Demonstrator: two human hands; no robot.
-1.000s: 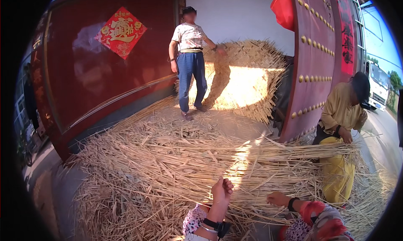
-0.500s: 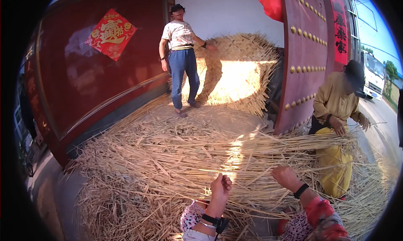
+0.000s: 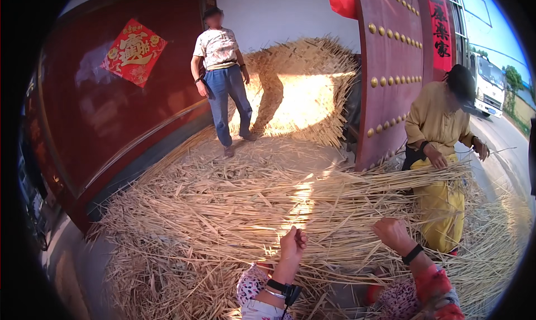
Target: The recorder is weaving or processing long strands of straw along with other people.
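Left hand: the left hand (image 3: pixel 292 243) was curled shut on a few stalks at the near edge of the straw layer (image 3: pixel 312 208), wrist raised, a dark band on the forearm. Half a second earlier it sat in much the same spot with the same grip, so it had hardly moved.

Right hand: the right hand (image 3: pixel 392 234) lay knuckles-up on the stalks, fingers bent down into them; whether it pinched any could not be told. A second earlier it was lower and further right, near the patterned sleeve; it had since reached forward and up into the layer.

Meaning of the change: judged from this, one hand anchored the stalks while the other moved in to gather or sort them, so the handling looked only just begun.

Straw: long pale stalks lay crosswise in a broad bed over the floor, right in front of both hands and touching them, with looser tangled straw at the lower left.

Co-worker on the right: a person in a tan shirt (image 3: pixel 432 119) and yellow trousers bent over the far end of the same stalks, one hand on them.

Further back: a person in jeans (image 3: pixel 223 69) stood by a tall straw stack (image 3: pixel 304 85).

Surround: dark red doors (image 3: pixel 391 69) with brass studs, and a red diamond paper (image 3: pixel 133 51) on the left one.
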